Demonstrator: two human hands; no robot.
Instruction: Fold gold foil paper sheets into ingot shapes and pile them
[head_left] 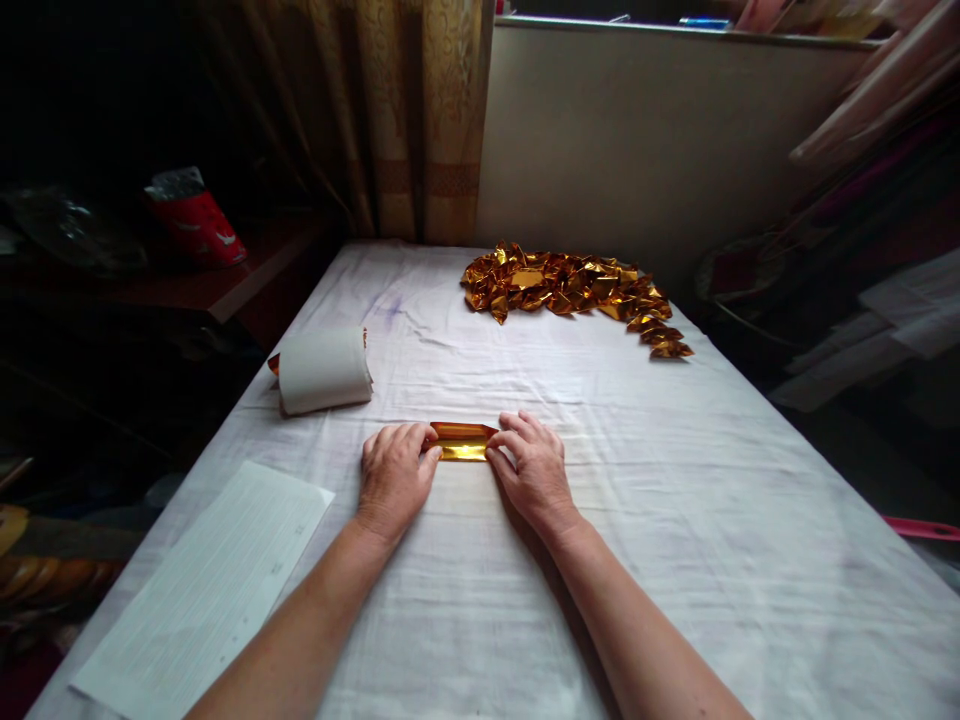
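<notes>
A strip of folded gold foil paper (pixel 463 442) lies on the white cloth in front of me, shiny along its near half. My left hand (pixel 397 472) pinches its left end between thumb and fingers. At the other end, my right hand (pixel 532 468) grips the right end, where the upper corner slopes to a point. Both ends of the strip are partly hidden by my fingers. Beyond my left hand sits a bent stack of paper (pixel 324 370), white outside with gold-orange edges showing.
A pile of folded gold foil pieces (pixel 562 283) rests at the table's far edge, trailing right. A printed white sheet (pixel 206 590) lies on the left of the cloth (pixel 712 520). A red container (pixel 196 225) stands on a dark side table. Curtains (pixel 405 120) hang behind.
</notes>
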